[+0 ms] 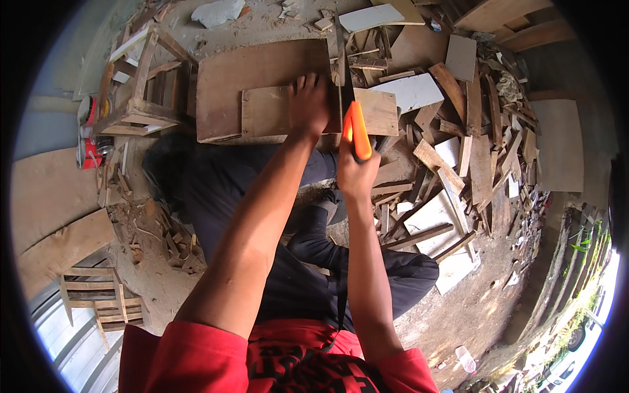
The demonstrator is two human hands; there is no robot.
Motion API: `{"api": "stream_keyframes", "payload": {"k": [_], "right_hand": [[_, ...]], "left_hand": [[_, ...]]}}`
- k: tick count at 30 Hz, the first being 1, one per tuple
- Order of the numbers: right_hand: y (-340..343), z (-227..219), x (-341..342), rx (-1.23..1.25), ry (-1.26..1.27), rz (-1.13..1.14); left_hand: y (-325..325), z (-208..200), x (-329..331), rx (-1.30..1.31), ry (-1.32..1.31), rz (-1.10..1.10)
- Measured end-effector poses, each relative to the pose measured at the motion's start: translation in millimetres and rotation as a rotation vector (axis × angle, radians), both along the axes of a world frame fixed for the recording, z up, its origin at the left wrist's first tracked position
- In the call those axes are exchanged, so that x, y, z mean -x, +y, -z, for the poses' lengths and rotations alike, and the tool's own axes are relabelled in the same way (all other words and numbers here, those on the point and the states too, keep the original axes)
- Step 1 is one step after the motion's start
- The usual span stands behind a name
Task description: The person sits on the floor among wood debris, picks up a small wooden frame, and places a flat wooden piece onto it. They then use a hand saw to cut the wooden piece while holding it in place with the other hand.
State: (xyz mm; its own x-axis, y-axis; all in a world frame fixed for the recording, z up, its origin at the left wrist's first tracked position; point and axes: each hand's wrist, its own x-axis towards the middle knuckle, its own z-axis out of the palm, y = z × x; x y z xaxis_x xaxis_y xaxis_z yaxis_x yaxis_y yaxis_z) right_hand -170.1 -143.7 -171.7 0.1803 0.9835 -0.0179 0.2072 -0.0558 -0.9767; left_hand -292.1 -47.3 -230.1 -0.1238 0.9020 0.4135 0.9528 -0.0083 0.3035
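Observation:
My left hand (pixel 308 108) lies with fingers stretched over a short plank (pixel 265 112), pressing it onto a wider brown board (pixel 262 69). The plank reaches past the right edge of that board. Closed around the orange handle of a handsaw (pixel 358 134) is my right hand (pixel 358 173), just right of the left one. The saw's dark blade points away from me and crosses the plank between my left hand and the plank's right end. The blade's teeth cannot be made out, nor how deep it sits in the wood.
Wood offcuts (pixel 481 164) lie heaped along the right side. A wooden frame (pixel 141 108) stands at the far left, beside red cans (pixel 92 150). My bent legs (pixel 249 196) lie below the boards. A slatted wooden piece (pixel 105 298) is at the lower left.

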Motion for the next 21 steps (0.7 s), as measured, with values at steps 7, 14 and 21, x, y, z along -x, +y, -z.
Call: {"api": "stream_keyframes", "payload": {"k": [7, 14, 21], "right_hand": [[-197.4, 0.6, -47.6, 0.163, 0.082, -0.008], [-141.6, 7.3, -38.8, 0.061, -0.015, -0.053], [18.0, -0.1, 4.2, -0.035, -0.074, -0.012]], "left_hand": [[-8.8, -3.2, 2.0, 0.045, -0.025, 0.014], [-8.7, 3.8, 7.0, 0.055, 0.013, 0.017], [3.2, -6.6, -7.9, 0.093, -0.096, -0.037]]}}
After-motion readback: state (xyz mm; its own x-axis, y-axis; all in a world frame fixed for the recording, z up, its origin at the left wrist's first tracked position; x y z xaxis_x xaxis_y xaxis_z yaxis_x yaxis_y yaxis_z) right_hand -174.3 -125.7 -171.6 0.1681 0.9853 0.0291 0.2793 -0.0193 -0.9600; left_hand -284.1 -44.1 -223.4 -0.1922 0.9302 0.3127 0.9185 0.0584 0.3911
